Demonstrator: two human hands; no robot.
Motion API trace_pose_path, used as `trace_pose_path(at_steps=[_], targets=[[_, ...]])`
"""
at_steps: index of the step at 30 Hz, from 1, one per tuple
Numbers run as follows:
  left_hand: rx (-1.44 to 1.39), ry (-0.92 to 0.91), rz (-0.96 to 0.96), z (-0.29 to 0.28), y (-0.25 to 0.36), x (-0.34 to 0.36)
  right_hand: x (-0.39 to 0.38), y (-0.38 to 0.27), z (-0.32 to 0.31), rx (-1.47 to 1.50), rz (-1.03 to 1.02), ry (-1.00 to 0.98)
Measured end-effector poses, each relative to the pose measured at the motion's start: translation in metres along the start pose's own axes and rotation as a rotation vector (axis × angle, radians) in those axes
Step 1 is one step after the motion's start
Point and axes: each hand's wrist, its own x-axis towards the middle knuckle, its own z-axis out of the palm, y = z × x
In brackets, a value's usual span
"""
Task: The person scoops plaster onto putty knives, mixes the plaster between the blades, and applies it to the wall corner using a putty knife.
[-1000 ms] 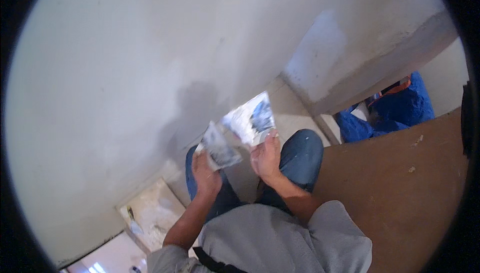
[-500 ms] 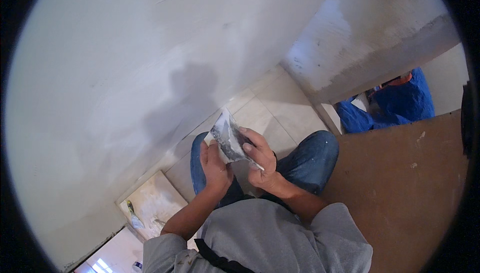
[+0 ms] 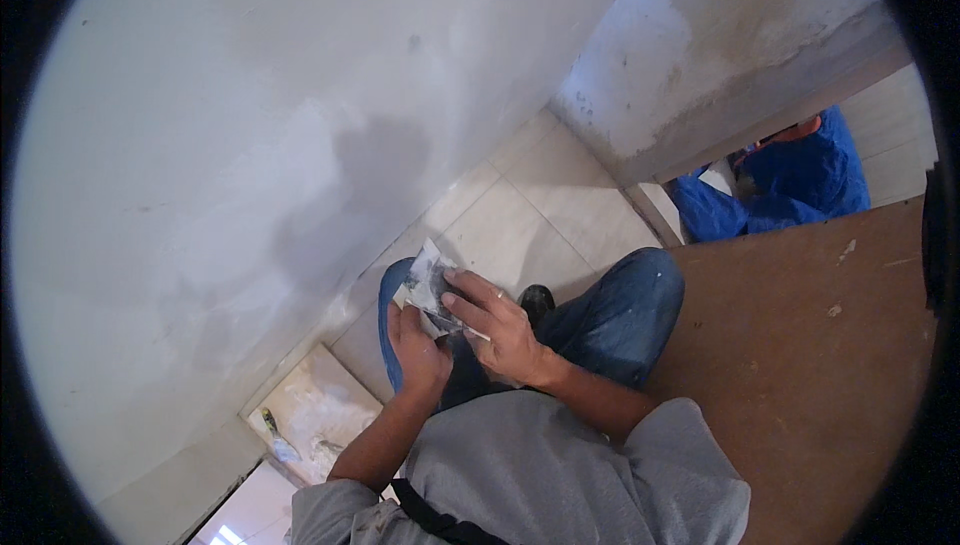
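Note:
A creased sheet of sandpaper (image 3: 430,283), dark grey and smeared with white dust, is held between both hands above my left knee. My left hand (image 3: 418,350) grips its lower left edge, thumb on top. From the right, my right hand (image 3: 502,333) clasps the sheet, with fingers lying over its dark face and a ring on one finger. The fingers beneath the sheet are hidden. Farther left, a putty knife (image 3: 280,437) with a yellow and black handle rests on a whitish-stained board (image 3: 335,385).
A patchy white wall (image 3: 200,195) rises ahead, meeting a second stained wall (image 3: 730,55) at a corner. Light tiles (image 3: 535,210) cover the floor. At right lies a brown board (image 3: 800,335), with a blue plastic bag (image 3: 815,175) beyond it.
The sandpaper has folded down smaller and shifted slightly left. My right hand has moved left across it, its fingers now over the dark face. The view has tilted a little.

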Motion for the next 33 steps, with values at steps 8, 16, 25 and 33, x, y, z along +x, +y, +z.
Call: trace_pose_path(at_steps=[8,16,25,33], targets=[[-0.027,0.002,-0.001,-0.022,-0.004,0.014,0.001,0.010,0.000,-0.053,0.047,-0.070],[0.213,0.087,0.159,-0.027,0.018,0.029,-0.014,0.035,-0.021,-0.260,0.217,-0.197],[0.167,-0.168,0.000,0.014,0.073,0.063,0.042,0.031,-0.092,-0.103,0.099,-0.086],[0.377,-0.474,-0.193,0.029,0.086,0.087,0.091,-0.015,-0.129,-0.570,-0.324,-0.257]])
